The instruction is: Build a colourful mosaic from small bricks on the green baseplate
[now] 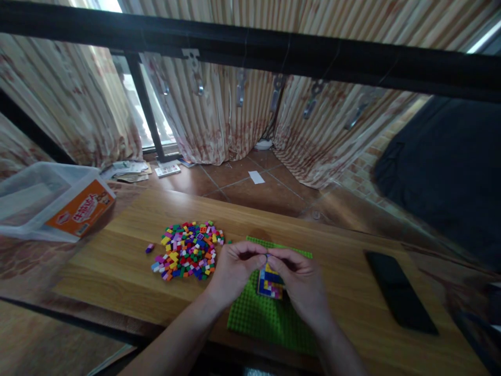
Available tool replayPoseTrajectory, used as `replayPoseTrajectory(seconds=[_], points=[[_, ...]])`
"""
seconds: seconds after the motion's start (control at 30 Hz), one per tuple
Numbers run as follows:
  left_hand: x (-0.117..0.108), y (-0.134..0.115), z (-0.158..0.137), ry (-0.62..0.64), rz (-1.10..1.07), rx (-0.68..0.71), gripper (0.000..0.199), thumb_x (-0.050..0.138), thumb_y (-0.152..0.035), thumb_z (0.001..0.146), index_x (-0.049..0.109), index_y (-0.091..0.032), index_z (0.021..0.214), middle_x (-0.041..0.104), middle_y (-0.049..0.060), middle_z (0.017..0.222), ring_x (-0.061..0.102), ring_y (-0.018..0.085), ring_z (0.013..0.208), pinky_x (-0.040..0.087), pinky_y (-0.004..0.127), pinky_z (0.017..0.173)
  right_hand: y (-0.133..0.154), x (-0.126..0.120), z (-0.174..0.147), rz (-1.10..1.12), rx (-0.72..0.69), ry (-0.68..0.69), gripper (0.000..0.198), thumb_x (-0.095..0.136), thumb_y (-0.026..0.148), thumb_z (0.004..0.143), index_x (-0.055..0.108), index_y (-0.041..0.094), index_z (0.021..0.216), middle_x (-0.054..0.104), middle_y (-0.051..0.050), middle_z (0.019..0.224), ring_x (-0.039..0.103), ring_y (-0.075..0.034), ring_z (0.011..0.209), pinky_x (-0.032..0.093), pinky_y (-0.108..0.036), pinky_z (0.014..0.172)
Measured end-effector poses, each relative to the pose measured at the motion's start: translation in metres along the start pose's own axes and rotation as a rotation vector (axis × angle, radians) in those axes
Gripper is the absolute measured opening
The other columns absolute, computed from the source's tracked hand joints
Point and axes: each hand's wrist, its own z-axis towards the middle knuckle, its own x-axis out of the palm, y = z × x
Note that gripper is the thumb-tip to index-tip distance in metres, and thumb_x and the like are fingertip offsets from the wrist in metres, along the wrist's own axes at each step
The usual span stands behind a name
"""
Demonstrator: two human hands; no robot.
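Now, at far left, a translucent plastic bin (55, 201) with an orange label (82, 210) sits beyond the smooth wood-grain table (127, 253); next, a loose heap of small multicoloured plastic bricks (190, 251). The left hand (235, 266) and right hand (303, 279) meet, thumbs and forefingers pinching a tiny dark piece (267, 255), blurred, by a blocky multicoloured panel (270, 286) over the studded green baseplate (256, 321). The right hand partly blocks both. Rightmost, a flat black rectangular slab (401, 292).
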Motion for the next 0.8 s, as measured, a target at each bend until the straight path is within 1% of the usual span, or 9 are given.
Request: replayPoseTrajectory(seconds=[0.13,0.2,0.23,0.33,0.43,0.63,0.73,0.8], points=[[0.001,-0.002,0.000,-0.010,-0.056,-0.038,0.016,0.080,-0.022,0.061,0.074,-0.013,0.074,0.069,0.000,0.066,0.059,0.010,0.061,0.048,0.023,0.063,-0.001,-0.010,0.005,0.097,0.043,-0.015,0.022,0.079,0.040,0.068,0.078,0.023,0.083,0.073,-0.001,0.067,0.066,-0.016,0.063,0.055,-0.030,0.061],[-0.001,-0.004,0.002,-0.061,-0.057,-0.041,0.016,0.079,-0.020,0.060,0.073,-0.013,0.073,0.068,0.000,0.066,0.058,0.009,0.060,0.047,0.022,0.062,-0.004,-0.017,0.010,0.091,0.057,-0.062,0.024,0.079,0.040,0.069,0.079,0.022,0.085,0.072,-0.001,0.066,0.064,-0.016,0.060,0.054,-0.030,0.059],[-0.003,-0.006,0.002,-0.095,-0.053,-0.044,0.015,0.079,-0.020,0.060,0.073,-0.013,0.072,0.067,0.000,0.066,0.058,0.009,0.061,0.047,0.022,0.062,-0.005,-0.021,0.012,0.066,0.053,-0.091,0.025,0.078,0.040,0.070,0.079,0.022,0.086,0.073,-0.002,0.069,0.065,-0.016,0.062,0.054,-0.030,0.059],[-0.007,-0.006,0.005,-0.168,-0.028,-0.076,0.016,0.077,-0.019,0.059,0.071,-0.013,0.073,0.067,0.000,0.068,0.058,0.009,0.062,0.048,0.022,0.063,-0.007,-0.028,0.017,-0.091,-0.041,-0.133,0.023,0.072,0.039,0.075,0.078,0.023,0.090,0.076,-0.005,0.086,0.069,-0.020,0.078,0.056,-0.035,0.069],[-0.008,-0.003,0.007,-0.163,0.023,-0.102,0.014,0.073,-0.017,0.062,0.071,-0.013,0.075,0.066,0.000,0.067,0.057,0.009,0.061,0.047,0.023,0.063,-0.008,-0.028,0.018,-0.279,-0.152,-0.089,0.021,0.065,0.036,0.081,0.078,0.023,0.092,0.076,-0.006,0.096,0.068,-0.022,0.089,0.055,-0.036,0.077],[-0.006,0.010,0.011,-0.141,0.162,-0.095,0.013,0.066,-0.012,0.065,0.071,-0.014,0.077,0.063,-0.002,0.061,0.054,0.010,0.057,0.042,0.021,0.057,-0.011,-0.022,0.015,-0.523,-0.215,0.011,0.022,0.056,0.031,0.087,0.075,0.023,0.095,0.074,-0.006,0.098,0.067,-0.021,0.092,0.051,-0.037,0.085],[-0.009,0.017,0.012,-0.123,0.281,-0.042,0.017,0.063,-0.012,0.068,0.073,-0.015,0.081,0.067,-0.001,0.066,0.057,0.012,0.061,0.044,0.022,0.058,-0.014,-0.021,0.015,-0.625,-0.260,0.028,0.023,0.055,0.033,0.088,0.075,0.024,0.096,0.073,-0.006,0.098,0.065,-0.022,0.093,0.050,-0.040,0.086],[-0.012,0.022,0.012,-0.088,0.365,0.011,0.021,0.060,-0.011,0.071,0.075,-0.015,0.085,0.071,0.001,0.074,0.062,0.014,0.068,0.049,0.023,0.065,-0.015,-0.020,0.015,-0.651,-0.292,0.043,0.024,0.054,0.033,0.090,0.075,0.025,0.097,0.073,-0.006,0.098,0.065,-0.023,0.094,0.049,-0.040,0.086]])
